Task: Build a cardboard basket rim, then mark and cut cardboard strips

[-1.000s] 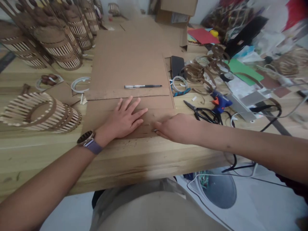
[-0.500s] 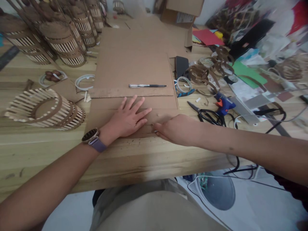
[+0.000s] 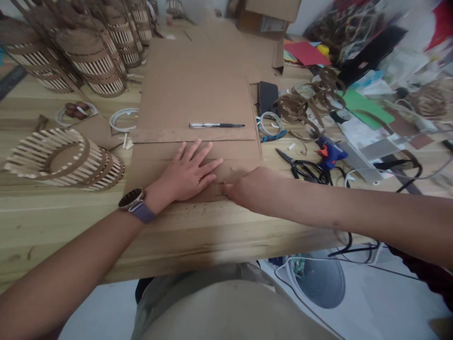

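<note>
My left hand point(image 3: 189, 174) lies flat with spread fingers on a brown cardboard sheet point(image 3: 152, 153) near the table's front edge. To its right, my right hand point(image 3: 253, 189) is closed, knuckles up, low over the same cardboard. What its fingers grip is hidden; only a tiny glint shows at the fingertips. Short cut lines mark the cardboard between the two hands. Beyond them a capped pen point(image 3: 217, 125) rests across a larger cardboard sheet point(image 3: 194, 94).
At left stands a stick basket point(image 3: 67, 160), with several taller stick-sided containers point(image 3: 92, 61) behind it. Scissors point(image 3: 304, 167), a blue glue gun point(image 3: 331, 152), tape rolls point(image 3: 271, 123) and brown strips point(image 3: 293, 109) crowd the right. A grey bin point(image 3: 320, 283) is below the table.
My right hand has shifted very slightly, with its fingertips still at the cut lines. My left hand stays flat in place. The whole view has moved a little.
</note>
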`<state>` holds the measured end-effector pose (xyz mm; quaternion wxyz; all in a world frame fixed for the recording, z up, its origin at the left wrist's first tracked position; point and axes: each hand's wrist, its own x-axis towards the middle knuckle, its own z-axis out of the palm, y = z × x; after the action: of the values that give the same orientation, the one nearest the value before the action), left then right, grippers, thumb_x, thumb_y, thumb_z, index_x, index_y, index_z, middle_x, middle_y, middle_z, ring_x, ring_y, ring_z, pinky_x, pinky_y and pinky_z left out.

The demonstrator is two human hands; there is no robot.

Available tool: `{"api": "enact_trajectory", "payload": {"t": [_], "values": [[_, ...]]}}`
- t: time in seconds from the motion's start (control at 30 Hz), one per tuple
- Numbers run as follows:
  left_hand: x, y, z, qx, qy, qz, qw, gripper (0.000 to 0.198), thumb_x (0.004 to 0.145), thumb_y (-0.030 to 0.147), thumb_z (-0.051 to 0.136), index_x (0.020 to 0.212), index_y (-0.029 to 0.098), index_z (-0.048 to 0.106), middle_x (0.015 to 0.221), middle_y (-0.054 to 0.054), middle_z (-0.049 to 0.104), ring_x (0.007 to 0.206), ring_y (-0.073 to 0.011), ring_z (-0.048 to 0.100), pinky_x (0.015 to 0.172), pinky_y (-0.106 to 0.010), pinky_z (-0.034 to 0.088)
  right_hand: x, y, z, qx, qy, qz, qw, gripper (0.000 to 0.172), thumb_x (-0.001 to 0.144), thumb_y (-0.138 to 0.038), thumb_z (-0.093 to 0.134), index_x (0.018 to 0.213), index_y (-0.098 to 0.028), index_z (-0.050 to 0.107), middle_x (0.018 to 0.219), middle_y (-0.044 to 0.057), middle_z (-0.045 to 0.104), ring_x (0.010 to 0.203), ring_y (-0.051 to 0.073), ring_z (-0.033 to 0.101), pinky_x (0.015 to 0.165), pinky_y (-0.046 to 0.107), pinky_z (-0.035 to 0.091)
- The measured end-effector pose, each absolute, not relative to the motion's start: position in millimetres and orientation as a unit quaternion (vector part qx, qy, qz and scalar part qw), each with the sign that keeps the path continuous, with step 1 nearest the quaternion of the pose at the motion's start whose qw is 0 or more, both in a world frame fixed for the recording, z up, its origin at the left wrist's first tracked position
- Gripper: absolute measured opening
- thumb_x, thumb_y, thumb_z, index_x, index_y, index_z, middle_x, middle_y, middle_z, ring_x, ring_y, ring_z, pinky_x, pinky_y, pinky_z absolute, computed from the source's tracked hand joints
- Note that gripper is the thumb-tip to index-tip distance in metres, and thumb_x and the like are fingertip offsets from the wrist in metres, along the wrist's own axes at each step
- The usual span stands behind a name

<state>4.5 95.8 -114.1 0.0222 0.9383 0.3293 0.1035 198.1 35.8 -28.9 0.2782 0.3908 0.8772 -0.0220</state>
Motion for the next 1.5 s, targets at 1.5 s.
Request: {"api": "enact_trajectory", "payload": {"t": [1.5], "values": [[5.6,94.4,-112.8,0.934,0.345,0.085,0.031,0.049,0.103,0.047,0.039,0.149,0.031,0.047,0.164,-0.01,0.029,0.152,-0.0384,0.018,0.118,-0.066,0.017,254.0,25.1,-16.4,0.437,0.857,-0.038,0.272,0.032,0.103,-0.032,0.039,0.124,-0.017,0.058,0.075,0.008,0.074,0.064,0.022,0.069,0.048,0.027,0.022]]}}
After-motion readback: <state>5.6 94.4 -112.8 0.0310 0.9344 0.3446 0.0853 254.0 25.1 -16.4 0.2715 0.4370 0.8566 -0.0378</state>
